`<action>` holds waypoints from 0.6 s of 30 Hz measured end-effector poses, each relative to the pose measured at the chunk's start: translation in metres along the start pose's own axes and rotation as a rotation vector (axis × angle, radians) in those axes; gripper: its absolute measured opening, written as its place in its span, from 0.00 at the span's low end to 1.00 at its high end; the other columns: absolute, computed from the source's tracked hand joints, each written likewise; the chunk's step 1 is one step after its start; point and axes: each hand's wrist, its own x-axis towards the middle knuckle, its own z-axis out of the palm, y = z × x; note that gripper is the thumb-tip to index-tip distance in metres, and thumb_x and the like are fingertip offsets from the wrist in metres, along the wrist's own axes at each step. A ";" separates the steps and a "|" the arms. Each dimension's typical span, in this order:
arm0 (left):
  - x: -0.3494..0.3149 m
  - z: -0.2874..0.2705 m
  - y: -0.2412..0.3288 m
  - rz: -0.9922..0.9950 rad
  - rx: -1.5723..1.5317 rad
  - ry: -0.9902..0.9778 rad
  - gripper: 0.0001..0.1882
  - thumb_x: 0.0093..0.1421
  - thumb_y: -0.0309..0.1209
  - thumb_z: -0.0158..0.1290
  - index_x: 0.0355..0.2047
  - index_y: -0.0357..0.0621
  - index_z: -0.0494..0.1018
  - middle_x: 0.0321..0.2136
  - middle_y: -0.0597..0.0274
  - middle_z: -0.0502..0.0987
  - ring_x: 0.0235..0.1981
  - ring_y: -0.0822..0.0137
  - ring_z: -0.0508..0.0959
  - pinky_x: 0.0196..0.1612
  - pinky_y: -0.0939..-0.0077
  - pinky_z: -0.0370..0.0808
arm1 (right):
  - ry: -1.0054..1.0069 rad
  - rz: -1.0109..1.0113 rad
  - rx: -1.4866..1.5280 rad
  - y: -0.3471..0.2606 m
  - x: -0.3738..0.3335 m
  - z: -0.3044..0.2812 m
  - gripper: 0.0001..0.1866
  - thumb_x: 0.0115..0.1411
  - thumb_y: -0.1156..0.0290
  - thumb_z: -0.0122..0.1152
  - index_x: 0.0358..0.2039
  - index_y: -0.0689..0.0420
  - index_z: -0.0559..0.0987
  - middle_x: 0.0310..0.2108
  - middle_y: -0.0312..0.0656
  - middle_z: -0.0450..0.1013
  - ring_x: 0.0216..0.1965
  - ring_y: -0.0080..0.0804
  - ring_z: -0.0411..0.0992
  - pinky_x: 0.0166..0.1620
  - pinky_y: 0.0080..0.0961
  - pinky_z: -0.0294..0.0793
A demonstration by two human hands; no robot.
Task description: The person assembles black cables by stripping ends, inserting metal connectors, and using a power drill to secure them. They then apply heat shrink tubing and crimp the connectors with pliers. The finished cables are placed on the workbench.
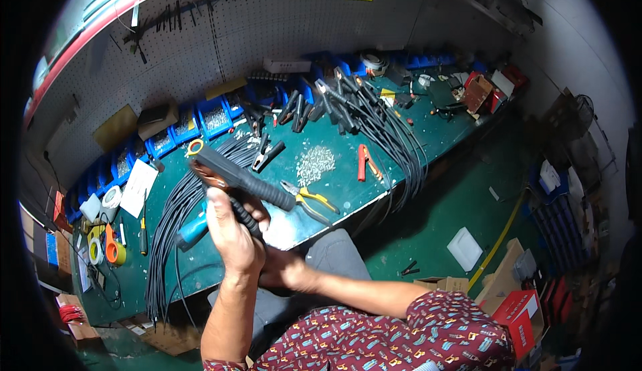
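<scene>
At the left end of the green workbench [348, 190] lie rolls of tape [107, 247] and a screwdriver [143, 234], and beside them a thick bundle of bare black cables [175, 217] runs across the bench toward the person, none of them seeming to have a clamp on its near end, so this looks like stock waiting to be fitted. Just right of that bundle the left hand [231, 234] is raised, closed around a black cable [244, 218] that leads up into the black-handled clamp [244, 177] held above the bench, its copper jaw end pointing up and left. The right hand [284, 268] sits lower, largely hidden behind the left wrist; whether it grips anything cannot be told. A little further right yellow-handled pliers [311, 199] rest on the bench, then a heap of small silver screws [315, 162] and a red-handled clamp [364, 160]. Toward the right a second pile of cables with clamps already mounted [364, 107] drapes over the bench edge, which suggests a fair share is finished while the left bundle remains.
</scene>
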 end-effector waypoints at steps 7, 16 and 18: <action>0.059 0.065 0.102 0.310 -0.483 -0.074 0.26 0.76 0.55 0.37 0.43 0.43 0.70 0.26 0.65 0.70 0.27 0.72 0.68 0.29 0.79 0.68 | 0.013 0.085 0.194 0.011 0.023 0.044 0.14 0.73 0.68 0.49 0.44 0.64 0.79 0.38 0.38 0.78 0.44 0.27 0.75 0.53 0.25 0.72; 0.109 -0.012 0.078 0.202 -0.048 0.209 0.22 0.76 0.49 0.41 0.49 0.42 0.72 0.39 0.59 0.76 0.38 0.70 0.76 0.40 0.72 0.77 | 0.814 -0.247 0.492 -0.121 -0.045 -0.122 0.16 0.77 0.61 0.44 0.38 0.60 0.74 0.18 0.29 0.58 0.17 0.14 0.54 0.20 0.17 0.54; 0.096 -0.016 0.031 0.059 0.063 0.367 0.23 0.75 0.52 0.43 0.52 0.45 0.71 0.35 0.63 0.80 0.32 0.73 0.77 0.37 0.77 0.75 | 0.861 -0.258 0.228 -0.155 -0.067 -0.167 0.15 0.76 0.63 0.46 0.38 0.61 0.75 0.18 0.28 0.59 0.18 0.13 0.54 0.21 0.15 0.53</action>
